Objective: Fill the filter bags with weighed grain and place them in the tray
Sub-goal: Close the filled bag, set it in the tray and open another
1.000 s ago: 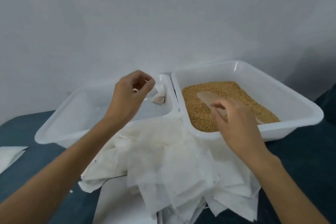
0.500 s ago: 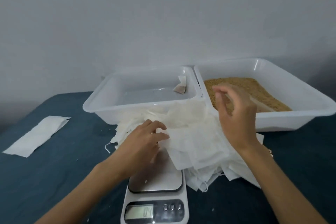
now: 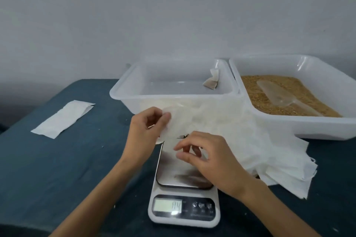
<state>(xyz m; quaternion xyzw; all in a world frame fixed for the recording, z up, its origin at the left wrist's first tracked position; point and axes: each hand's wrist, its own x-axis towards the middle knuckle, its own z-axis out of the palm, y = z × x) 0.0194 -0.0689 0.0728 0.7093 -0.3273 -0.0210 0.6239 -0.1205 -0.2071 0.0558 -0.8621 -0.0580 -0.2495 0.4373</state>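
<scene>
White, thin, near see-through filter bag point(image 3: 170, 132) is held up over the scale point(image 3: 184, 194), its top edge pinched by the left hand point(image 3: 145, 131) btwn thumb & fingers, lower part nipped by the right hand point(image 3: 208, 158) w/ curled fingertips. Fabric looks soft & crinkled, slack btwn the two grips, flat w/ no bulge of grain showing. It hangs just in front of the heap of same white bags point(image 3: 250, 140), which spreads over the blue cloth point(image 3: 57, 159) & part of the scale's steel plate. Behind the heap: left tray point(image 3: 123, 90), white plastic, w/ one filled bag point(image 3: 212, 81) leaning in its far right corner, brownish at the bottom. Right tray point(image 3: 327, 127) touches it, holding tan grain point(image 3: 269, 98) & a clear scoop point(image 3: 279, 96) lying on top. One flat bag point(image 3: 61, 119) lies well apart on the left. Scale display is lit; digits blurred, can't tell
</scene>
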